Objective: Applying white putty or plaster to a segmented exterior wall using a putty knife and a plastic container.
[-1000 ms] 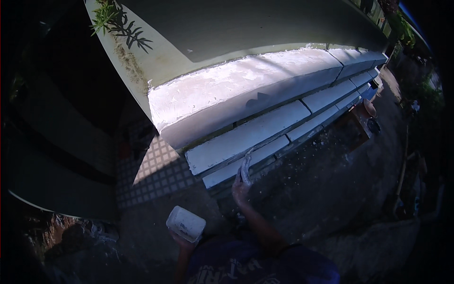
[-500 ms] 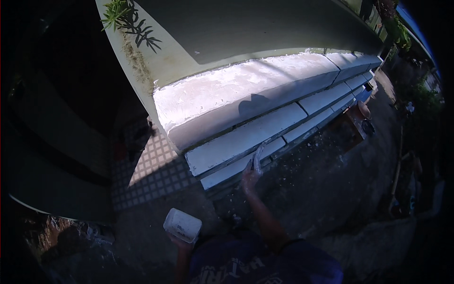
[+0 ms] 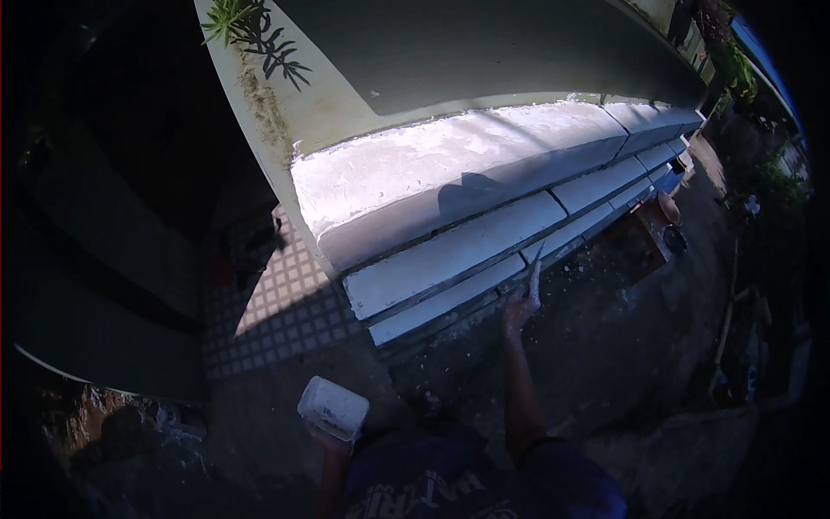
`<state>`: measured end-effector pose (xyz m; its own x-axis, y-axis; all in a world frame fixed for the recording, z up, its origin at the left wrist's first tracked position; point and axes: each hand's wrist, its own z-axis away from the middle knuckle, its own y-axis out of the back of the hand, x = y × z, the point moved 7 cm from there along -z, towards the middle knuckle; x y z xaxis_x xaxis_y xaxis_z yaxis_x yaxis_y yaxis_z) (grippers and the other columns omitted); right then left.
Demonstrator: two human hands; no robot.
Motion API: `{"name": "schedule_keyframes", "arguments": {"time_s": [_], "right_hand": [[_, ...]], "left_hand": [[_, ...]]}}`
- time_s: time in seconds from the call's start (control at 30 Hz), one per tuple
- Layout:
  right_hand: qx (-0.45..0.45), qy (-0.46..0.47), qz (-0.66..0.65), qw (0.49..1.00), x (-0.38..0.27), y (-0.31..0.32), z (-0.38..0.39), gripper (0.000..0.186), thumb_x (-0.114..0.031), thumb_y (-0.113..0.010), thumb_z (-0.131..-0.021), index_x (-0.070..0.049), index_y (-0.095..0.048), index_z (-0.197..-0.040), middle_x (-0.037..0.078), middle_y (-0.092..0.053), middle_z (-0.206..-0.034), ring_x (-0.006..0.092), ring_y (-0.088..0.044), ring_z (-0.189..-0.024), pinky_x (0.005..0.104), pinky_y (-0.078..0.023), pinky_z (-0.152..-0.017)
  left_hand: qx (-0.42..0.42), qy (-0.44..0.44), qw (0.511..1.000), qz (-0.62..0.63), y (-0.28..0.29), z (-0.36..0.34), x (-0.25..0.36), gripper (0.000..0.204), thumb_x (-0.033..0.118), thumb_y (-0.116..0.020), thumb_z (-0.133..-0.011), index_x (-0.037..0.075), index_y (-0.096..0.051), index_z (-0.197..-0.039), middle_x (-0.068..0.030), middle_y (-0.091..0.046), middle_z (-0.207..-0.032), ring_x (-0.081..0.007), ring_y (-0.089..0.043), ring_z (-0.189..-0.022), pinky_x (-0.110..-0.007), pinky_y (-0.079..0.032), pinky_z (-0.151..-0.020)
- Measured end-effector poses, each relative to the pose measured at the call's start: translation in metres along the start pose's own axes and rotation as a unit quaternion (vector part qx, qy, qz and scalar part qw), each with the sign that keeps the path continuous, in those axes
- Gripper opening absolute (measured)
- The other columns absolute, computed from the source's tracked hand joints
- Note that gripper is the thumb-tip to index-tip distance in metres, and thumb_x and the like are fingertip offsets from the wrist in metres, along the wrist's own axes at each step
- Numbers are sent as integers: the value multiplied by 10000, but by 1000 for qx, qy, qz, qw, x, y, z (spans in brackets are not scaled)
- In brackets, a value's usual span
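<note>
Low in view, my left hand (image 3: 330,439) holds a white square plastic tub (image 3: 335,406) from below, its fingers mostly hidden behind it. My right hand (image 3: 519,311) is closed around a slim, pale, blade-like tool (image 3: 535,275) that tapers to a point; its exact kind does not show. That tool points up toward the lowest white ledge (image 3: 450,303), near a dark vertical joint; whether it touches is unclear. Above lie a second white ledge (image 3: 467,251) and a thick top one (image 3: 415,169) with uneven white patches in sunlight.
A smooth wall (image 3: 510,52) rises behind the ledges, with a green plant (image 3: 226,22) at its upper left corner. Checkered tiles (image 3: 281,298) lie to the left. At the right stand a brown wooden piece (image 3: 644,242) and a dark round object (image 3: 675,239). White specks dot the ground.
My right hand has moved right along the lowest ledge with the tool, now pointing more steeply upward. The left hand and tub stay nearly in place. The view has shifted slightly.
</note>
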<state>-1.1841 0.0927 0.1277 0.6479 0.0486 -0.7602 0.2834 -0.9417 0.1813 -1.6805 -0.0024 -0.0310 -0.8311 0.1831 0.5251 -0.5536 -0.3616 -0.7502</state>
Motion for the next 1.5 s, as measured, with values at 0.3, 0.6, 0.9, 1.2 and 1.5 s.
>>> {"name": "schedule_keyframes", "arguments": {"time_s": [0.3, 0.6, 0.9, 1.2, 1.5], "right_hand": [[-162, -69, -112, 978, -61, -69, 164, 415, 60, -541, -888, 52, -534, -1304, 202, -631, -1214, 234, -632, -1054, 327, -481, -892], [-277, -45, -212, 936, -128, -43, 257, 381, 26, -505, -920, 21, -546, -1298, 199, -594, -1279, 233, -662, -1029, 324, -530, -797], [-106, -74, -50, 990, -113, -19, 154, 481, -10, -465, -945, 19, -397, -1419, 208, -519, -1366, 264, -574, -1179, 361, -451, -973], [-228, -135, -140, 954, -208, -66, 260, 431, -4, -478, -926, 56, -470, -1353, 203, -604, -1241, 234, -598, -1117, 334, -455, -936], [-380, -152, -131, 903, -284, -27, 251, 269, -47, -546, -913, 34, -551, -1170, 123, -657, -990, 156, -627, -918, 296, -504, -788]], "left_hand": [[33, 1, 999, 21, -4, 5, 14, 671, 664, -318, -920, 173, -464, -1354, -69, -558, -1271, -299, -565, -1144, -510, -478, -941], [10, 56, 998, 29, 18, -9, 40, 780, 733, -337, -871, 168, -411, -1404, -123, -524, -1325, -372, -535, -1180, -581, -457, -951], [-43, 64, 996, -42, 21, -16, 71, 752, 688, -326, -905, 146, -387, -1422, -124, -503, -1358, -374, -512, -1219, -580, -443, -975], [-36, 77, 996, -13, 3, -35, 98, 656, 615, -311, -962, 137, -408, -1402, -93, -519, -1334, -307, -543, -1185, -503, -446, -994], [-55, 64, 987, -135, -8, -57, 105, 583, 508, -339, -1007, 42, -449, -1339, -110, -576, -1240, -243, -574, -1124, -386, -456, -990]]}}
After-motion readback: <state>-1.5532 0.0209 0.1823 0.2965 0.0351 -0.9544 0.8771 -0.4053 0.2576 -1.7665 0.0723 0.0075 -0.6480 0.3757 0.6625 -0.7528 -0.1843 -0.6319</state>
